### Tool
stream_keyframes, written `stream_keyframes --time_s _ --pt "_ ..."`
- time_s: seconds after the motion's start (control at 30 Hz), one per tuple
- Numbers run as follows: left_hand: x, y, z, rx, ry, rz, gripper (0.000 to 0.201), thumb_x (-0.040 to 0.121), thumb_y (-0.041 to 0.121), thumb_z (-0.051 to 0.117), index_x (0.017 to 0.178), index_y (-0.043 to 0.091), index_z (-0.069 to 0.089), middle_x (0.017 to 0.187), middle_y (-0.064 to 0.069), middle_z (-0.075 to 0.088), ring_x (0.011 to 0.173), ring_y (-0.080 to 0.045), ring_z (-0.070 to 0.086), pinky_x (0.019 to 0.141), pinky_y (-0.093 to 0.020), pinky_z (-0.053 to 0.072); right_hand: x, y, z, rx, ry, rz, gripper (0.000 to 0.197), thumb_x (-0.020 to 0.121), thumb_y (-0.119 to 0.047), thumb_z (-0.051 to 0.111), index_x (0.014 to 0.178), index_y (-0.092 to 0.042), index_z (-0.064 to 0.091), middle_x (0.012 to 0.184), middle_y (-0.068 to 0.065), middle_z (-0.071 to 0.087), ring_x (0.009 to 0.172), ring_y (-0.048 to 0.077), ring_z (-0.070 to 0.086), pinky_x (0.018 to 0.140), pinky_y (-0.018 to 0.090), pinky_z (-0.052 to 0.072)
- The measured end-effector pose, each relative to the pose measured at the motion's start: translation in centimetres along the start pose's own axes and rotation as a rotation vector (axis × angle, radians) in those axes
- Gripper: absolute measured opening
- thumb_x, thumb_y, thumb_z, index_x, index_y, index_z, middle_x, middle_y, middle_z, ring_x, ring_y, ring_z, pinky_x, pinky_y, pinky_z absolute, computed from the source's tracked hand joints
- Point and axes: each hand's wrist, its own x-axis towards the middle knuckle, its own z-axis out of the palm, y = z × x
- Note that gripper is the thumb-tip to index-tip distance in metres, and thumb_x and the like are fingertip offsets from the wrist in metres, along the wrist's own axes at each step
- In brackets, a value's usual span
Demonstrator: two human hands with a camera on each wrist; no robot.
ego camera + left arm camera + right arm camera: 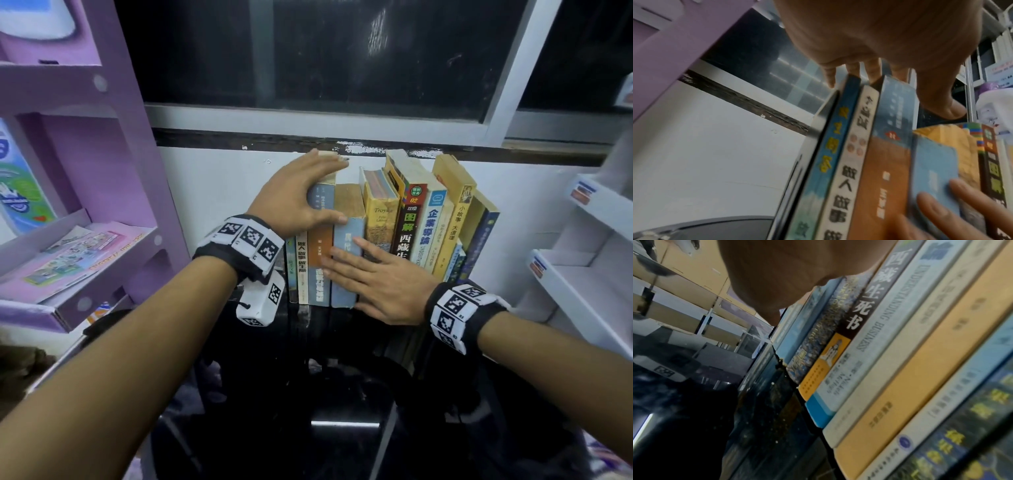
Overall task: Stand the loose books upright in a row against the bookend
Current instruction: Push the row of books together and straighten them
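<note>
A row of books stands upright on the black table (342,394), backs to the white wall. My left hand (318,192) lies over the tops of the leftmost books, thumb on the spine of the light blue book (346,284). My right hand (373,270) presses flat, fingers straight, on the spines of that book and the yellow book (382,219). In the left wrist view a thin black bookend (816,134) sits at the row's left end, beside a thin blue book (830,146), a white book (849,162) and an orange book (885,178). The right wrist view shows the right-hand spines (879,321).
A purple rack (102,171) with leaflets stands close on the left. White shelves (582,274) stand on the right. A dark window (342,68) runs above the wall ledge. The books at the right end (455,219) are taller than the others.
</note>
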Motion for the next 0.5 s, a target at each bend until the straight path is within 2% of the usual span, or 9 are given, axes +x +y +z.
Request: stream_keyframes --time_s 0.13,0.37,0.5 --pt "0.0 -0.3 1.3 0.113 0.034 -0.013 0.086 0.061 0.065 0.075 0.136 0.034 0.046 0.146 0.008 0.046 0.138 -0.016 0.037 0.111 -0.043 0.036 0.2 0.1 0.8 -0.009 0.018 -0.004 0.076 0.095 -0.051 0.037 0.153 -0.008 0.015 0.161 0.010 0.008 0.149 0.025 -0.002 0.119 0.051 -0.003" --pt "-0.1 -0.5 1.3 0.083 0.066 0.011 0.084 0.061 0.063 0.077 0.134 0.032 0.049 0.142 0.008 0.050 0.132 -0.014 0.044 0.106 -0.042 0.042 0.4 0.3 2.0 0.012 0.061 -0.018 0.076 0.096 -0.050 0.038 0.154 -0.008 0.013 0.162 0.008 0.005 0.149 0.024 -0.005 0.119 0.050 -0.005" --pt "-0.1 -0.3 1.1 0.079 0.067 0.012 0.082 0.061 0.058 0.079 0.133 0.032 0.051 0.142 0.009 0.050 0.132 -0.014 0.043 0.107 -0.038 0.039 0.4 0.3 2.1 0.015 0.061 -0.025 0.077 0.095 -0.051 0.038 0.154 -0.007 0.012 0.162 0.009 0.003 0.149 0.025 -0.005 0.119 0.050 -0.004"
